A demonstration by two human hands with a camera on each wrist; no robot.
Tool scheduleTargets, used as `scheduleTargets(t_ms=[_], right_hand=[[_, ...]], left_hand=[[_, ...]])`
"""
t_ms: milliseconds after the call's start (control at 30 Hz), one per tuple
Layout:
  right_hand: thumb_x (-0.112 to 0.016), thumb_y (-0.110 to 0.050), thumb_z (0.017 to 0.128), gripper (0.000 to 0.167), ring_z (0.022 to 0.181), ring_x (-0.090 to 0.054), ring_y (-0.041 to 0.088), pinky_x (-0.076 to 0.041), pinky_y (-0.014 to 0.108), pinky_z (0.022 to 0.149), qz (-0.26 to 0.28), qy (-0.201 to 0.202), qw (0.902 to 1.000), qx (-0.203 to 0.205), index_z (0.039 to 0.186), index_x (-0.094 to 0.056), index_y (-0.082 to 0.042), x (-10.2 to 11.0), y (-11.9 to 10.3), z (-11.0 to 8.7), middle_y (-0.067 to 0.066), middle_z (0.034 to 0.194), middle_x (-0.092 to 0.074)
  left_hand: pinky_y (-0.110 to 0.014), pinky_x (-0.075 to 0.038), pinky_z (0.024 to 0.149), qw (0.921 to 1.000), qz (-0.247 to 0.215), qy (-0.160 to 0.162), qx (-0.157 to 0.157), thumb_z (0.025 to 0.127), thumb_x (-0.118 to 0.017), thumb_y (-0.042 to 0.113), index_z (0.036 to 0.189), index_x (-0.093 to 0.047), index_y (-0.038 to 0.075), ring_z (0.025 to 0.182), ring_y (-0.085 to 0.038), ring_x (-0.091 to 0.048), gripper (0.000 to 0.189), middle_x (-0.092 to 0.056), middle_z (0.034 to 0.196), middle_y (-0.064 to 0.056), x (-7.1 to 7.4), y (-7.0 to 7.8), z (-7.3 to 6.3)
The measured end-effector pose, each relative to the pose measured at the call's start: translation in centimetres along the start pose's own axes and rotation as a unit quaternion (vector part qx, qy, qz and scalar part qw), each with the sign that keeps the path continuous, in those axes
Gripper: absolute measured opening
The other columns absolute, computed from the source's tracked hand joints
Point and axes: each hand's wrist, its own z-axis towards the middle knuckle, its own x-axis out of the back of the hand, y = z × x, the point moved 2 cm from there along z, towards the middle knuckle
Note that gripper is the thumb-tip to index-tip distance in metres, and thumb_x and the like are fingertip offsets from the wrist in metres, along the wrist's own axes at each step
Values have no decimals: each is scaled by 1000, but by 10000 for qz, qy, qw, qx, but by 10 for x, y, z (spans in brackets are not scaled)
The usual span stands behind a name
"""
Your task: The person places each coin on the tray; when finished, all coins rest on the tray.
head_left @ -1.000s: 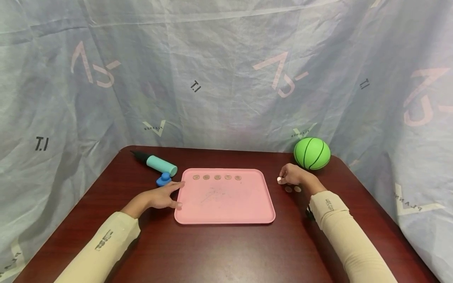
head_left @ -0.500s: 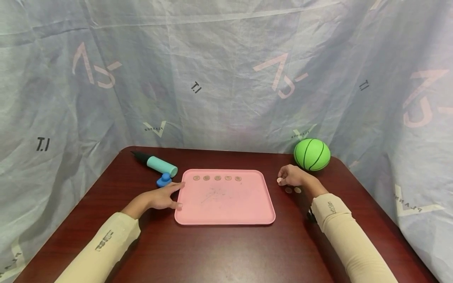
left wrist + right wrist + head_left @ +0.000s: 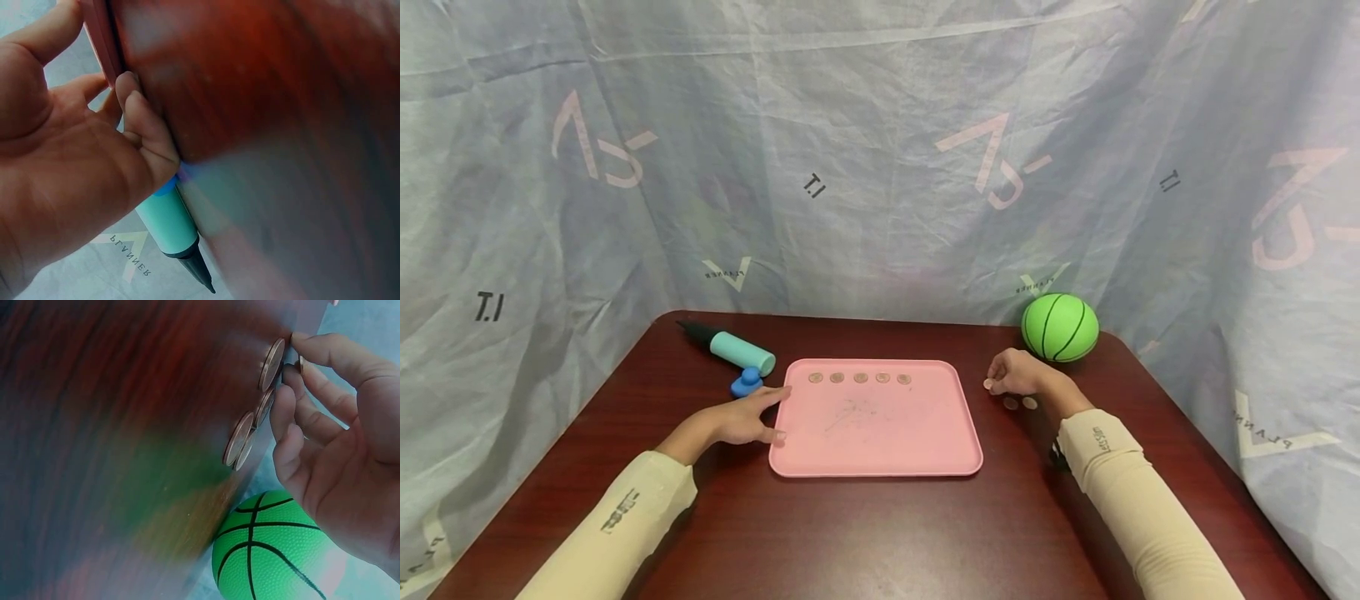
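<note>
The right hand [image 3: 1017,372] is right of the pink tray [image 3: 880,450], low over the table, pinching a coin [image 3: 988,384] between thumb and fingertips. In the right wrist view the held coin [image 3: 302,365] shows edge-on behind the thumb. Several loose coins [image 3: 239,437] lie on the table beside the right hand. On the tray, several coins [image 3: 861,377] form a row along its far edge. The left hand [image 3: 741,419] rests at the tray's left rim, thumb and index finger spread apart and touching it. Its ring and little fingers bend inward in the left wrist view.
A green ball [image 3: 1060,327] stands at the far right corner, behind the right hand. A blue rubber duck-like toy [image 3: 747,382] sits near the left hand's fingers. Behind it lies a teal cylinder with a black tapered end [image 3: 741,350]. A grey curtain [image 3: 880,167] hangs behind the table.
The right hand's fingertips and pinched coin have shifted very slightly left and down. The left hand, tray and coin row stay in place.
</note>
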Motion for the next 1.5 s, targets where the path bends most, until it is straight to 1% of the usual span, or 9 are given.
scheduleTargets(t_ms=[133,333,567,700,833,1000,1167,1333,1500], right_hand=[[-78,-18,83,16,80,-65,15,-54,37,75,-84,89,9999,9,90,-71,-6,1,-5,0,0,83,-71],[-77,-20,85,14,75,-64,13,-53,34,72,-175,262,9994,154,88,-71,-9,-1,-15,2,-2,79,-70],[-78,-23,84,16,73,-64,12,-53,34,70,-204,564,9965,579,85,-70,-10,-2,-41,6,-4,76,-69],[-81,-27,82,18,75,-64,11,-53,34,72,-258,640,9959,580,86,-71,-12,-5,-56,9,-5,77,-69],[-80,-27,82,19,76,-63,11,-53,33,74,-411,546,9959,595,88,-71,-12,-10,-71,14,-5,79,-68],[-77,-24,84,16,76,-61,11,-52,33,72,-540,349,9943,852,89,-70,-10,-18,-92,19,-4,80,-66],[-77,-23,84,12,76,-60,9,-51,30,72,-675,225,9915,1087,87,-69,-13,-29,-110,26,-7,81,-66],[-79,-22,81,11,72,-58,5,-50,26,68,-729,21,9903,1185,84,-70,-15,-39,-125,30,-10,77,-65],[-77,-19,80,8,71,-56,5,-49,24,68,-812,-194,9881,1291,85,-72,-15,-47,-136,33,-11,76,-64]], left_hand=[[-65,-20,112,10000,7,-3,-6,86,-75,34,157,-26,7,146,-46,-14,90,-19,160,-21,0,0,0],[-65,-21,112,10000,29,-15,-47,87,-75,33,157,-26,7,146,-46,-14,90,-19,160,-22,0,0,0],[-65,-21,112,9999,64,-8,-110,87,-75,33,157,-26,6,146,-46,-15,90,-19,160,-22,0,-1,1],[-65,-21,112,9999,46,-13,-100,87,-74,34,157,-25,6,146,-46,-15,89,-19,160,-22,0,-1,1],[-65,-20,112,10000,44,-18,-73,87,-74,34,157,-25,7,146,-46,-14,90,-19,160,-22,0,-1,0],[-65,-21,112,9999,100,-11,-71,87,-75,35,157,-26,7,146,-46,-15,90,-19,160,-22,1,0,0],[-65,-20,112,9999,101,8,-45,87,-74,34,157,-26,6,146,-46,-14,90,-19,160,-22,0,-1,0],[-65,-20,112,10000,52,8,-43,87,-74,33,157,-26,6,146,-46,-14,89,-19,160,-22,-1,0,0],[-65,-20,112,10000,70,-7,-23,87,-74,33,157,-26,7,146,-46,-14,89,-18,160,-22,0,2,-1]])
